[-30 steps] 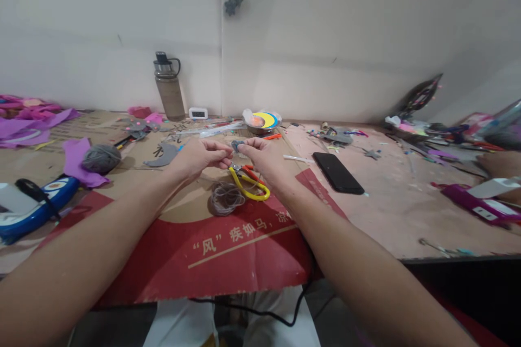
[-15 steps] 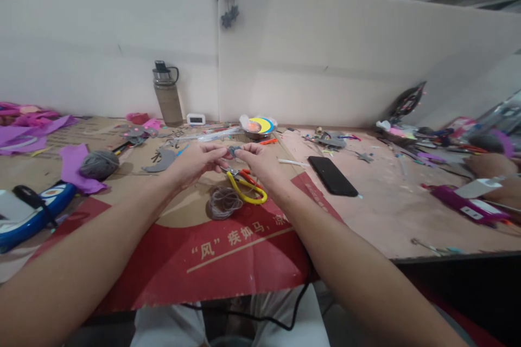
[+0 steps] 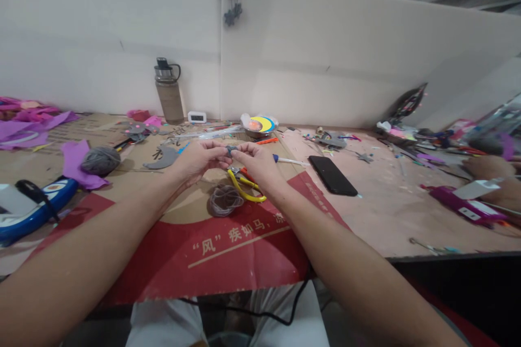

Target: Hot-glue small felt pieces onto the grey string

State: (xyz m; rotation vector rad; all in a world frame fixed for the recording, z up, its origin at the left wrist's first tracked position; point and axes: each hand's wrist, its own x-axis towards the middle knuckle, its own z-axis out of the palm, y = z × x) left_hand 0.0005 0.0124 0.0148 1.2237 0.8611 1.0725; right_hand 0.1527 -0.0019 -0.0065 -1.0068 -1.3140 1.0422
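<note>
My left hand (image 3: 199, 159) and my right hand (image 3: 257, 161) meet above the cardboard sheet (image 3: 211, 249), fingers pinched together on a small grey piece (image 3: 231, 149) held between them. Just below the hands lie yellow-handled pliers (image 3: 246, 188) and a coil of thin grey wire (image 3: 224, 199). Both forearms stretch out from the bottom corners of the view.
A black phone (image 3: 332, 175) lies right of my hands. A water bottle (image 3: 167, 90), a small white clock (image 3: 197, 117) and a bowl (image 3: 259, 124) stand by the white wall. Grey yarn ball (image 3: 100, 160) and purple felt (image 3: 75, 159) lie left. Another person's hand (image 3: 488, 167) is at the right edge.
The hands have stayed pinched on the small grey piece and drawn slightly closer. The view has tilted up a little since the first frame.
</note>
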